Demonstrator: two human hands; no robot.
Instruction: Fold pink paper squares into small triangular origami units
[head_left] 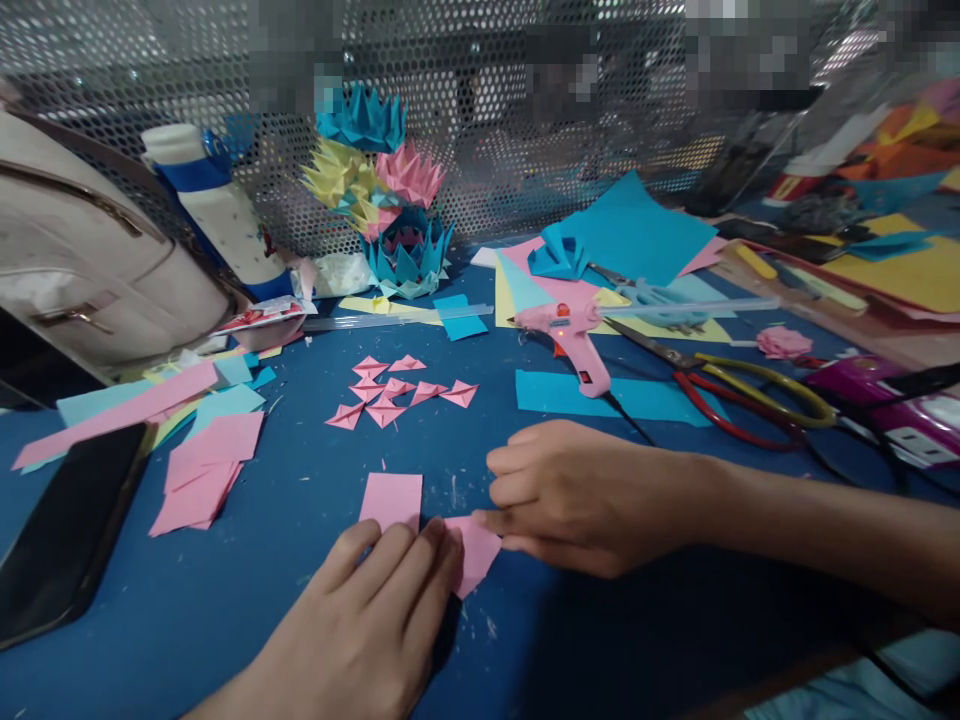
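Observation:
A small pink piece of paper [475, 556], its lower edge slanting to a point, lies low over the blue table between my hands. My left hand [379, 610] grips its left side, the fingers bent and close together. At the upper right corner, my right hand [592, 498] pinches the same paper between thumb and index finger, the other fingers curled in. A flat pink square of paper [393, 498] rests just beyond my left fingertips, partly covered by them. Farther off sit several small folded pink paper pieces [386, 410] in a loose cluster. My left thumb is hidden.
A pink glue gun [574, 340] lies beyond my right hand, near large scissors [739, 400]. Pink paper pieces [206, 470] and a phone [71, 530] lie at left. Folded paper flowers [409, 250], a bottle [225, 215] and a bag [90, 230] stand at the back.

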